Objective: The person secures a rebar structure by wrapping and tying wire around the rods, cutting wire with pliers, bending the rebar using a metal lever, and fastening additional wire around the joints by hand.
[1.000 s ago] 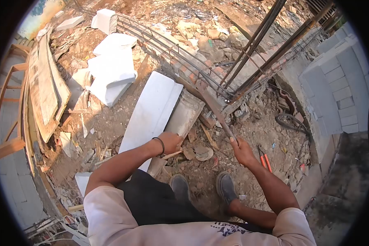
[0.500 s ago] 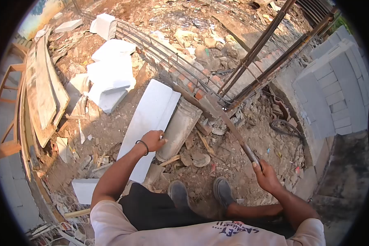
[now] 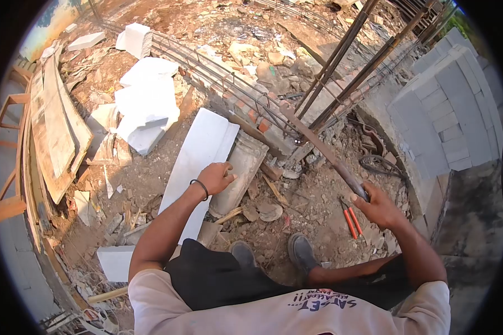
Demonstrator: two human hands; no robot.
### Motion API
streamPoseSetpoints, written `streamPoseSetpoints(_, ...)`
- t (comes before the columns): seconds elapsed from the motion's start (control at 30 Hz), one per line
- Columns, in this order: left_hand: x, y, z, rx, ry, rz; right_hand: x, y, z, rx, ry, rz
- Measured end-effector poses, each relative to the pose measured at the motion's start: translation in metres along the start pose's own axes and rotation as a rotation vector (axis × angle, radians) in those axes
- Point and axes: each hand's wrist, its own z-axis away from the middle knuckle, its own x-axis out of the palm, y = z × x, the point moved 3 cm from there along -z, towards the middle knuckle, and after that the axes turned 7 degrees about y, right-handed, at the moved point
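My right hand [image 3: 377, 206] is closed round the dark handle end of a long rusty flat tool [image 3: 327, 153], like a saw or blade, which slants up and left toward the steel bars. Over the white block slab [image 3: 198, 148] is my left hand [image 3: 215, 180], its fingers curled in; whether it pinches something small I cannot make out. Beside the slab lies a grey concrete piece [image 3: 243, 167], partly behind my left hand. Pliers with red handles [image 3: 352, 222] lie on the dirt below my right hand.
Rusty upright bars [image 3: 341, 61] rise beyond the tool, joined to a long rebar cage [image 3: 223, 72]. White blocks [image 3: 148, 106] and wooden boards [image 3: 56, 128] lie at the left. Stacked grey blocks [image 3: 447, 111] stand at the right. My shoes [image 3: 302, 251] rest on rubble.
My right hand has moved right and pulled the tool with it, away from the slab. My left hand has shifted up and left over the slab. The red-handled pliers are uncovered again.
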Motion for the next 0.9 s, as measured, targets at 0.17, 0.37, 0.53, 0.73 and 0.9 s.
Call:
streamPoseSetpoints(0.17,-0.033,0.042,-0.042,0.200,0.314,-0.127,0.042,0.022,0.030,0.271,-0.232,-0.666)
streamPoseSetpoints(0.37,-0.037,0.079,-0.075,0.267,0.375,-0.124,0.064,-0.014,0.008,0.313,-0.238,-0.996)
streamPoseSetpoints(0.53,-0.001,0.088,-0.047,0.484,0.346,-0.179,0.056,0.001,0.004,0.389,-0.453,-1.276)
streamPoseSetpoints(0.73,-0.005,0.093,-0.054,0.341,0.326,-0.076,0.119,0.002,0.014,0.413,-0.431,-1.368)
streamPoseSetpoints(0.9,0.023,0.097,-0.035,0.242,0.165,0.115,0.155,-0.023,0.016,0.497,-0.391,-1.338)
